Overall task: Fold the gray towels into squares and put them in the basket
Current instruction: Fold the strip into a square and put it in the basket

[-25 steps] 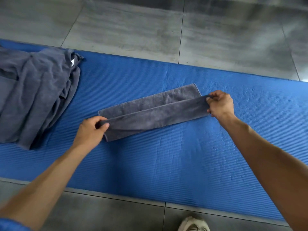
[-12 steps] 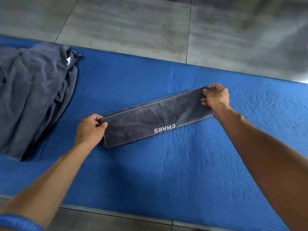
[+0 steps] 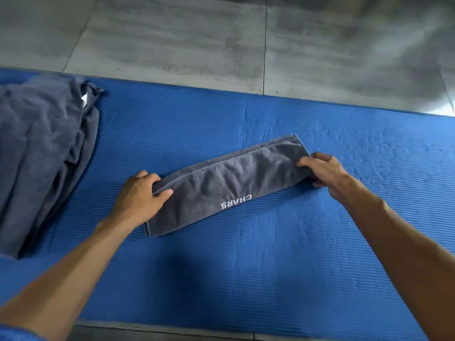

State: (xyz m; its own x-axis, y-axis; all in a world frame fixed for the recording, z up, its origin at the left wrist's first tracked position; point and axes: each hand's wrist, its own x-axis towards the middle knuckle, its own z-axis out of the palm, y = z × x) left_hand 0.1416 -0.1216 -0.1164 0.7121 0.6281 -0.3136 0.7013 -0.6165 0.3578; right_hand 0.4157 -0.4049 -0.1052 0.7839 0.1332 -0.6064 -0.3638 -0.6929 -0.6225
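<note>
A gray towel [image 3: 229, 183], folded into a long narrow strip with white "CHARS" lettering, lies slanted on the blue mat [image 3: 270, 267]. My left hand [image 3: 140, 195] grips its near left end, thumb on top. At the far right end, my right hand [image 3: 322, 171] holds the strip with its fingers curled round the edge. A heap of unfolded gray towels [image 3: 41, 153] sits at the mat's left side. No basket is in view.
Gray tiled floor [image 3: 197, 38] runs beyond the mat's far edge and shows again along its near edge. The mat has bare blue surface in front of and to the right of the strip.
The near long edge was lifted and folded over to the far side, so the lettered face now shows on top. Both hands have slid nearer along the strip's ends.
</note>
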